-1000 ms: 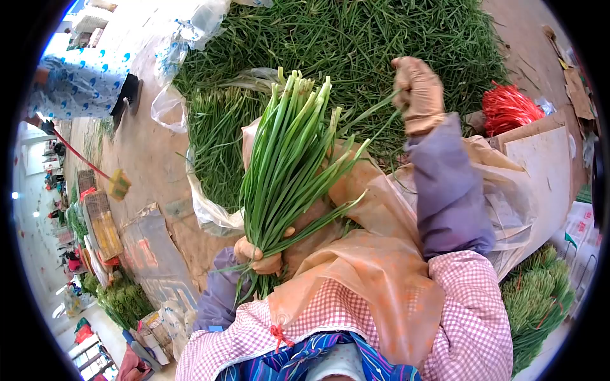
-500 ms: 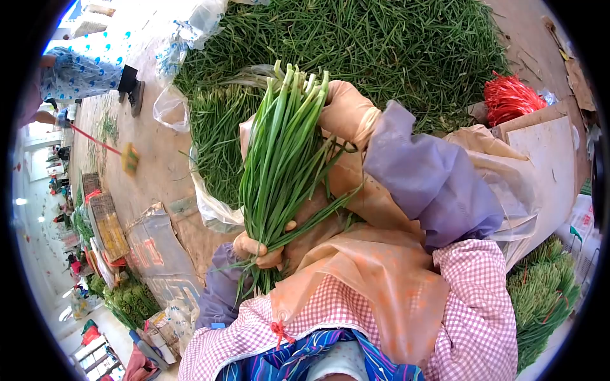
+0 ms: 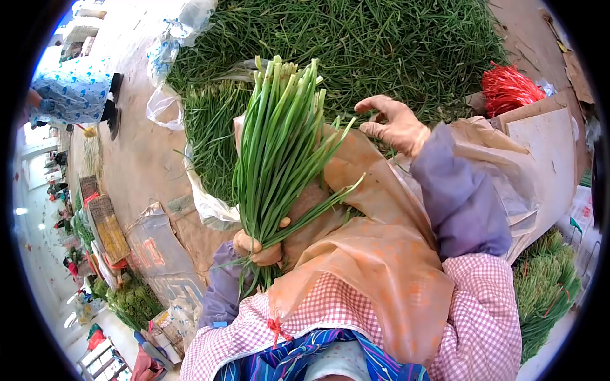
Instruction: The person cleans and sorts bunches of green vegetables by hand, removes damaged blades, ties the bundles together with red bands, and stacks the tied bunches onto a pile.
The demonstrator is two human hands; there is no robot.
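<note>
My left hand point(image 3: 257, 247), in a tan glove, is wrapped round the lower part of a bunch of long green stalks point(image 3: 276, 146). The bunch stands upright, with its pale cut ends at the top. My right hand point(image 3: 394, 124), also gloved, is right of the bunch and apart from it, its fingers spread and nothing visible between them. Beyond both hands lies a large heap of loose green stalks point(image 3: 356, 44). A neater pile of stalks point(image 3: 219, 140) rests on clear plastic, left of the bunch.
Red ties point(image 3: 511, 91) lie at the right by a board point(image 3: 546, 152). Tied green bundles point(image 3: 543, 292) are at the lower right. A person in a blue-patterned apron point(image 3: 73, 89) stands at the upper left. A tan plastic sheet point(image 3: 381, 254) covers my lap.
My right hand went from the heap to the top of the bunch, then drew back to the right and opened. My left hand kept its hold. The other person moved about.
</note>
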